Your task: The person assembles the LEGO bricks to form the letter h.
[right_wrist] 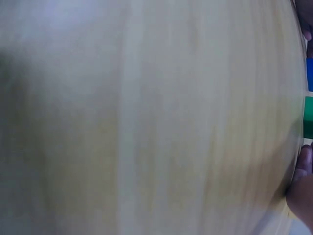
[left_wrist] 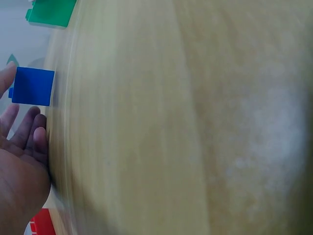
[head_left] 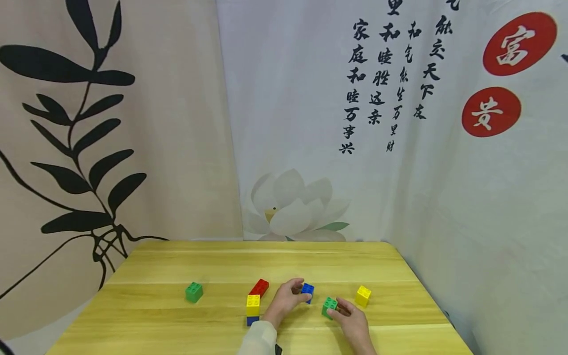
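Note:
My left hand [head_left: 286, 298] has its thumb and forefinger around a blue toy building brick [head_left: 307, 291]. In the left wrist view the blue brick [left_wrist: 33, 86] sits between the thumb and the fingers, studs pointing left in the picture; the other fingers of the left hand [left_wrist: 24, 171] are loosely bent. My right hand [head_left: 352, 320] holds a green brick [head_left: 329, 306], thumb at its near side and forefinger at its right. Only the edge of this green brick [right_wrist: 308, 117] shows in the right wrist view, and the grip is partly cut off there.
Left of my left hand stands a yellow brick [head_left: 253, 304] with a dark blue one [head_left: 253, 321] at its lower edge, and a red brick [head_left: 259, 287] behind. Another green brick [head_left: 194, 292] lies far left, another yellow one [head_left: 362, 296] to the right. All are on a wooden table [head_left: 177, 325].

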The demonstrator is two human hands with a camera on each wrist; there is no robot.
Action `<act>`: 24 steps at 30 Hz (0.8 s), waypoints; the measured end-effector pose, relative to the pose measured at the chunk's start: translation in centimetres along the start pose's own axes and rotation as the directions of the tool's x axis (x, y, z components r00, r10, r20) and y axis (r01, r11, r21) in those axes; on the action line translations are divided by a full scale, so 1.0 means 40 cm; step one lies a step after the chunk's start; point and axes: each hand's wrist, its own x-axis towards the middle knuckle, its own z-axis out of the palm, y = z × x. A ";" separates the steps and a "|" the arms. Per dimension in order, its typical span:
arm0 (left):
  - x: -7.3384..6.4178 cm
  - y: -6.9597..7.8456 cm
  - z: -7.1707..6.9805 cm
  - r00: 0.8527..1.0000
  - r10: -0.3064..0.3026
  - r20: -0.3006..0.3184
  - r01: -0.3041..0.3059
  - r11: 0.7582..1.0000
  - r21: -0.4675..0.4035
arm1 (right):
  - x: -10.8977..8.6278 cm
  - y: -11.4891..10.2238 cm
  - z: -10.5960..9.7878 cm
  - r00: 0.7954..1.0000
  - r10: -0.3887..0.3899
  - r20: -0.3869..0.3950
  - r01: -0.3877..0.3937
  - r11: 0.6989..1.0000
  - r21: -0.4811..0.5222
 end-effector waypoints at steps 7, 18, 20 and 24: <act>0.001 -0.004 -0.004 1.000 -0.012 0.011 0.011 1.000 0.018 | 0.001 0.004 0.007 1.000 -0.013 -0.008 0.013 1.000 -0.004; -0.012 -0.012 -0.006 0.999 -0.043 0.014 0.042 0.997 0.063 | -0.003 0.009 0.008 1.000 -0.018 -0.009 0.017 0.999 -0.038; -0.019 -0.010 -0.005 0.999 -0.050 0.010 0.049 0.996 0.068 | -0.003 0.010 0.009 1.000 -0.025 -0.009 0.024 0.999 -0.043; -0.038 -0.011 -0.006 0.999 -0.034 0.008 0.033 0.996 0.087 | -0.003 0.015 0.013 0.999 -0.034 -0.005 0.034 0.999 -0.028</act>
